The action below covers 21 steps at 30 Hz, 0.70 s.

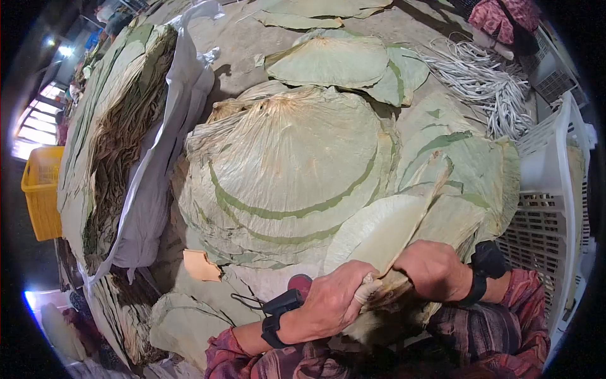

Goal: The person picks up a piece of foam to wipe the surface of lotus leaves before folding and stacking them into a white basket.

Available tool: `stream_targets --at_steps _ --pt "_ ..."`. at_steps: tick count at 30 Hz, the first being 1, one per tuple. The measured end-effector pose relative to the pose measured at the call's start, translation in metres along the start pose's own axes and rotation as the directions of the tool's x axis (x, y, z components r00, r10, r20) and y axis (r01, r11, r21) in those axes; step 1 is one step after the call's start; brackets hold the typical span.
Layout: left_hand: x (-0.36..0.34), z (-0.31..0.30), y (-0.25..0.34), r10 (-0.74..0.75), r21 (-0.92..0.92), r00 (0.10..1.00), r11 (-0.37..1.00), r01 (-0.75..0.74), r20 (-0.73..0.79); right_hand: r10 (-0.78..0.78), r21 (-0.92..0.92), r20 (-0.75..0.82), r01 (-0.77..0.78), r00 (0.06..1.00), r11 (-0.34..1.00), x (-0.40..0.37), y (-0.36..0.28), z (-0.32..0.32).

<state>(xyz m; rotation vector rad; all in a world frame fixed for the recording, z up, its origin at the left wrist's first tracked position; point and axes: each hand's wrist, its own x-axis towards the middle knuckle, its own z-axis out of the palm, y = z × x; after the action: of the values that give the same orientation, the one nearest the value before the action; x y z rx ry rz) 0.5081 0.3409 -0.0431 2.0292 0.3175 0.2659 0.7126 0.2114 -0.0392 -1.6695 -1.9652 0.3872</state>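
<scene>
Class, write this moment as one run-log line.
left hand: grips folded lotus leaf | right hand: grips same leaf | ahead: lotus leaf stack | right: white crate

leaf pile (284, 164) lies between bagged stack (120, 132) and crate (549, 189).

Leaf-processing workshop, seen from the floor. Large dried leaves (284, 170) lie fanned in heaps over a bare concrete floor (233, 57) — more are pressed flat in a tall stack (120, 126) lined with white sheeting (170, 145). A bundle of pale strips (486, 82), white slatted crates (549, 221) and a yellow crate (41, 189) stand around — gear for bulk handling.
</scene>
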Motion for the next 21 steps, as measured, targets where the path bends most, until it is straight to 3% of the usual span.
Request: stream_targets --at_steps 1,3,4,5,6,7,8,9,10,11,13,14,15,16,17,18,19,21 --pt "0.001 -0.001 -0.001 0.001 -0.021 1.0 1.0 -0.001 0.016 0.0 -0.001 0.0 0.0 1.0 1.0 0.002 0.0 0.002" --pt "0.002 -0.002 -0.006 0.005 -0.04 1.0 0.999 -0.004 0.028 0.004 -0.141 -0.232 -0.037 0.973 0.989 0.011 -0.002 0.006" --pt "0.001 -0.001 -0.01 0.015 -0.066 0.992 0.998 -0.006 0.126 0.002 -0.142 -0.234 -0.036 0.972 0.989 0.015 0.0 0.004" --pt "0.001 -0.002 -0.012 0.027 -0.095 0.974 0.995 -0.006 0.223 -0.142 -0.218 -0.125 0.112 0.982 0.97 0.02 0.004 -0.002" --pt "0.003 -0.004 -0.012 0.032 -0.095 0.974 0.995 -0.011 0.224 -0.274 -0.278 -0.006 0.262 0.962 0.924 0.024 0.007 -0.005" --pt "0.007 -0.009 -0.008 0.042 -0.157 0.945 0.988 0.01 0.324 -0.308 -0.134 0.056 0.313 0.95 0.94 0.027 0.012 0.0" --pt "0.009 -0.015 -0.006 0.055 -0.216 0.905 0.976 0.041 0.422 -0.307 -0.134 0.056 0.312 0.95 0.941 0.024 0.011 0.001" --pt "0.018 -0.027 -0.008 -0.028 -0.144 0.789 0.979 0.147 0.613 -0.224 -0.057 0.21 0.241 0.952 0.969 0.018 0.01 0.003" --pt "0.028 -0.039 -0.02 0.018 -0.193 0.737 0.969 0.153 0.676 -0.147 0.002 0.363 0.157 0.92 0.988 0.014 0.011 0.003" --pt "0.038 -0.052 -0.039 0.068 -0.242 0.679 0.956 0.165 0.731 -0.147 -0.002 0.363 0.159 0.92 0.987 0.011 0.017 0.005" --pt "0.072 -0.089 -0.088 0.033 -0.164 0.857 0.985 0.06 0.514 -0.159 -0.059 0.478 0.212 0.864 0.975 0.007 0.03 0.011" --pt "0.095 -0.101 -0.105 -0.176 -0.043 0.962 0.981 0.189 0.208 -0.158 -0.064 0.475 0.213 0.866 0.975 0.008 0.03 0.01" --pt "0.118 -0.107 -0.132 0.003 0.196 0.99 0.98 0.026 -0.144 -0.16 -0.036 0.444 0.196 0.882 0.98 0.007 0.029 0.007" --pt "0.142 -0.118 -0.156 0.139 0.413 0.948 0.911 -0.008 -0.286 -0.16 -0.01 0.413 0.18 0.897 0.984 0.008 0.03 0.006" --pt "0.162 -0.127 -0.175 0.245 0.581 0.91 0.814 -0.007 -0.333 -0.158 -0.015 0.41 0.18 0.898 0.984 0.009 0.031 0.006" --pt "0.177 -0.132 -0.19 0.353 0.725 0.865 0.689 0.017 -0.356 -0.154 0.044 0.29 0.148 0.945 0.988 0.01 0.031 0.007" --pt "0.189 -0.135 -0.207 0.35 0.723 0.866 0.691 0.018 -0.356 -0.14 0.11 0.168 0.123 0.976 0.986 0.011 0.031 0.008" --pt "0.208 -0.136 -0.231 0.337 0.872 0.869 0.451 0.187 -0.361 -0.111 0.089 0.247 0.092 0.963 0.992 0.011 0.032 0.0"
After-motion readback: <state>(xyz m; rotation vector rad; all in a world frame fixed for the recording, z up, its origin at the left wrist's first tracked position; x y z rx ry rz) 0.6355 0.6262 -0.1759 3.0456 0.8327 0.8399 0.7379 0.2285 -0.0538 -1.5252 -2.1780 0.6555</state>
